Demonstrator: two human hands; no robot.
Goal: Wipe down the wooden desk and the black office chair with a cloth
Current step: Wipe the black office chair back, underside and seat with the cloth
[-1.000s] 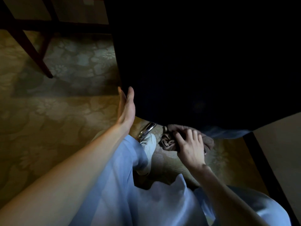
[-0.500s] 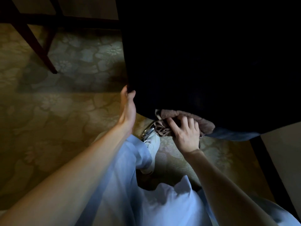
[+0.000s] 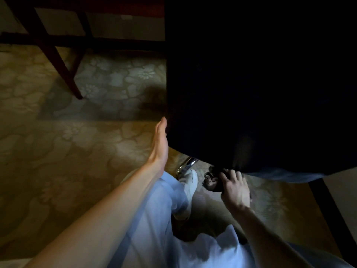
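At the frame's centre the left hand (image 3: 160, 144) lies flat-fingered against the chair (image 3: 251, 84) while the right hand (image 3: 234, 188) grips the cloth (image 3: 211, 179) at its lower edge (chair-wiping seems underway; desk progress unseen).

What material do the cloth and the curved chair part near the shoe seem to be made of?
Cloth: soft fabric, matte brownish, bunched into folds in the right hand. Curved chair part: probably polished or chromed metal, since it shows bright reflections.

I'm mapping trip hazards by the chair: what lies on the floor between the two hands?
In the head view, a chrome chair leg and a white shoe lie between the left hand and right hand.
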